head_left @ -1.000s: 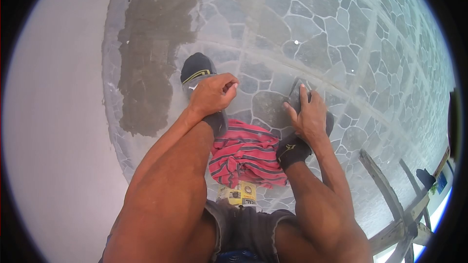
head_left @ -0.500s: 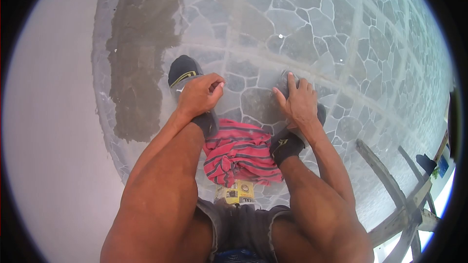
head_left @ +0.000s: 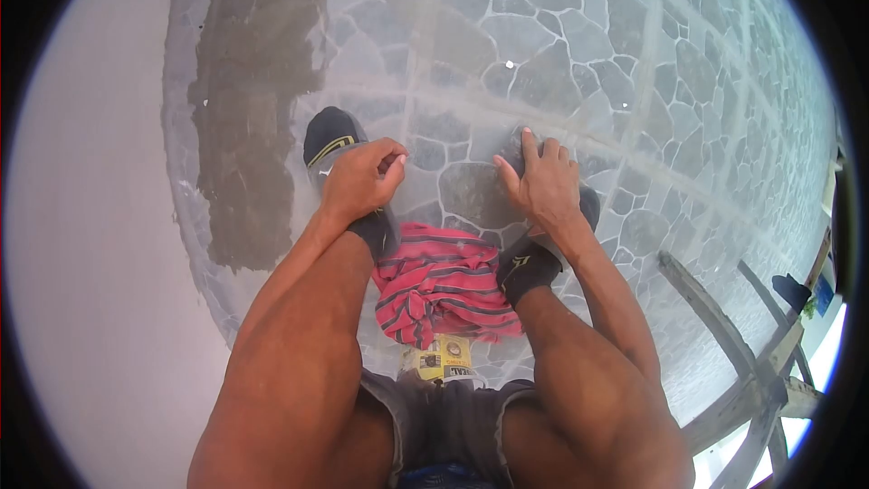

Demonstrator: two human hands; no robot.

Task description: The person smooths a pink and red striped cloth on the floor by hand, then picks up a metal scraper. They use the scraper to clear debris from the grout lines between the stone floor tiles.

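I am squatting on a grey stone-pattern tiled floor [head_left: 579, 27]. My right hand [head_left: 540, 188] lies fingers forward on a small dark grey pad [head_left: 516, 150] and presses it against the tiles, just ahead of my right foot in its black sock [head_left: 525, 272]. My left hand [head_left: 360, 178] is curled into a fist above my left foot [head_left: 328, 136]; nothing shows inside it. A red striped cloth [head_left: 444, 282] lies bunched on the floor between my feet.
A yellow-labelled packet [head_left: 441, 358] lies under the cloth's near edge. A dark wet patch [head_left: 253, 100] covers the tiles at the left, beside a plain pale surface [head_left: 90, 235]. A rough wooden frame [head_left: 733, 371] stands at the lower right.
My right hand has slid the pad slightly forward over the tiles. The whole view has drifted, so everything sits a little further left. My left fist keeps its pose.
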